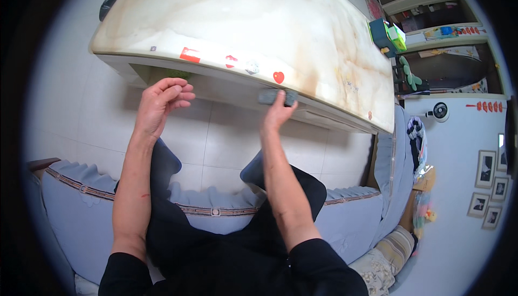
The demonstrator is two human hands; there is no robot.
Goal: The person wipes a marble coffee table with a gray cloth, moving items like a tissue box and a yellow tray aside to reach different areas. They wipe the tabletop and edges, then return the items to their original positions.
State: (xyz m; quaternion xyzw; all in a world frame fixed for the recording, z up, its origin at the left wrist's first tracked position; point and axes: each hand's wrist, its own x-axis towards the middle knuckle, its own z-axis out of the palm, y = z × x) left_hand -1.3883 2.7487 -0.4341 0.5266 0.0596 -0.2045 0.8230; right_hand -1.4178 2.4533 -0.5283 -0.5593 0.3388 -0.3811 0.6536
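My right hand [279, 112] grips a grey, rough-textured block [268, 97], perhaps a folded cloth or a pad; blur hides its exact kind. It is at the front edge of a marble-patterned table [251, 17], just below a red heart sticker [278, 77]. To the left, my left hand [164, 98] is raised with its fingers loosely bent and nothing in them. Behind that hand, an open compartment [226, 83] shows under the tabletop, with a green fuzzy thing [178, 73] partly hidden inside.
More stickers, among them a red rectangular one [190, 54], line the table's front edge. A dark box with green items [384, 37] stands at the table's right end. Beneath me is a sofa with a light blue cover [218, 219]. A small fan [439, 111] is at the right.
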